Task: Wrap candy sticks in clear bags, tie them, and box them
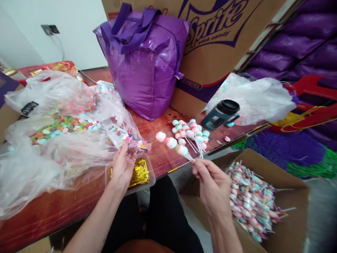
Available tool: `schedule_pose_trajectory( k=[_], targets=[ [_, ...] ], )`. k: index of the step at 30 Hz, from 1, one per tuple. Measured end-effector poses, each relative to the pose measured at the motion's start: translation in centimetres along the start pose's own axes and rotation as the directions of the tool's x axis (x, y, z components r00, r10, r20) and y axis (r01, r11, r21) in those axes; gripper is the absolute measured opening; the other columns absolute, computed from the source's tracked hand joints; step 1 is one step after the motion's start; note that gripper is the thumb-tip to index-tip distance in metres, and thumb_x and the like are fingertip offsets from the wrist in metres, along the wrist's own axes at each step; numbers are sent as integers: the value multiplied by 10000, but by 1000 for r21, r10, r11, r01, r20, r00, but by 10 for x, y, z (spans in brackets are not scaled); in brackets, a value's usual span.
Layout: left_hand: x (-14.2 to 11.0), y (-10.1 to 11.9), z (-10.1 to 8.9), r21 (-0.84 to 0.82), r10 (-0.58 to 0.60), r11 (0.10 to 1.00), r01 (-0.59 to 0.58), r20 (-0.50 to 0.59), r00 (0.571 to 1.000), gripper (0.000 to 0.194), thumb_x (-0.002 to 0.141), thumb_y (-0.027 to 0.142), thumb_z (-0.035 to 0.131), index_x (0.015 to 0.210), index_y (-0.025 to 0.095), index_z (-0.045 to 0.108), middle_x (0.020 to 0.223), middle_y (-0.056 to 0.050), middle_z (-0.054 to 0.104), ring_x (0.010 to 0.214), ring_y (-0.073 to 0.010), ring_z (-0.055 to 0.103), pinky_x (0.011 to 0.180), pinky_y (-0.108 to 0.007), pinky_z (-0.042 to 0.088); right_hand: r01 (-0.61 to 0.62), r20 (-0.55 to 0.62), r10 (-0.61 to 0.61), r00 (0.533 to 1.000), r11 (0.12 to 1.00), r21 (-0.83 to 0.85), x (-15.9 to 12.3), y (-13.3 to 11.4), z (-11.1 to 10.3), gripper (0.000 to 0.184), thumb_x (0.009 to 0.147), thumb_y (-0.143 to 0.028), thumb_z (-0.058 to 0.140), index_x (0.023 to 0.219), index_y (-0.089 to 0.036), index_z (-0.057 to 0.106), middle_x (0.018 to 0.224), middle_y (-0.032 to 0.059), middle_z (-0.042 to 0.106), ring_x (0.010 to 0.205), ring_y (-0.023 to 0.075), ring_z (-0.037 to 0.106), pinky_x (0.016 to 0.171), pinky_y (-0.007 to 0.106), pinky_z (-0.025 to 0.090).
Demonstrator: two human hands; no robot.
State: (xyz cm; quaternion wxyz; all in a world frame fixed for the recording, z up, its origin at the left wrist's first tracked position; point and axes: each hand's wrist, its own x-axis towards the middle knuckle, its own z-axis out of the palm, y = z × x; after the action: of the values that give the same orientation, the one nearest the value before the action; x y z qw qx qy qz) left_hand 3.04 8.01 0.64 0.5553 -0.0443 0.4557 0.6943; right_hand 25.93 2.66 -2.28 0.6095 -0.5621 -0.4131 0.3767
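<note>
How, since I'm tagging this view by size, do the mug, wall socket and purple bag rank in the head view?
1. Purple bag, by far
2. Mug
3. Wall socket

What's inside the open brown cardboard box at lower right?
Heaped pink-and-blue candy sticks with white stems show in the brown cardboard box; the pile covers whatever lies beneath.

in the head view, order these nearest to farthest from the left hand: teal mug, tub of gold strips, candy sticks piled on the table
Nearest the left hand first:
1. Tub of gold strips: just beside and below it
2. Piled candy sticks: off to the right
3. Teal mug: farther right, past the pile
</note>
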Motion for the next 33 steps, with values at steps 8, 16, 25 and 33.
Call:
schedule_pose_trajectory(
  k=[8,16,25,33],
  targets=[
    [1,-4,-7,0,21,1000,-21,47,999,130,844,208,760,825,139,652,696,12,677,568,-63,612,536,-167,488,100,84,-84,993,971,-219,-17,-2,-7,205,900,-368,662,824,-192,735,663,8,610,654,161,561,602,276,438],
    [2,-5,-10,40,224,970,-240,232,946,397,594,344,928,798,168,637,717,44,684,605,-74,630,577,-181,488,268,219,-207,954,914,-303,-16,-13,-7,186,930,-306,617,809,-210,720,635,-15,597,619,147,557,631,273,452],
    [3,-2,-11,88,250,958,-273,210,945,504,530,416,942,802,175,593,668,49,676,556,-91,646,532,-181,491,329,235,-256,938,870,-367,-20,-9,-12,134,942,-269,611,876,-227,720,682,-12,624,680,162,589,709,299,469],
    [1,-3,-12,152,238,949,-276,225,945,495,571,434,920,799,171,568,646,49,646,539,-92,633,527,-186,493,311,188,-258,948,877,-367,-20,-14,-12,131,929,-285,627,868,-234,731,679,-9,631,653,162,586,674,294,481]
  ],
)
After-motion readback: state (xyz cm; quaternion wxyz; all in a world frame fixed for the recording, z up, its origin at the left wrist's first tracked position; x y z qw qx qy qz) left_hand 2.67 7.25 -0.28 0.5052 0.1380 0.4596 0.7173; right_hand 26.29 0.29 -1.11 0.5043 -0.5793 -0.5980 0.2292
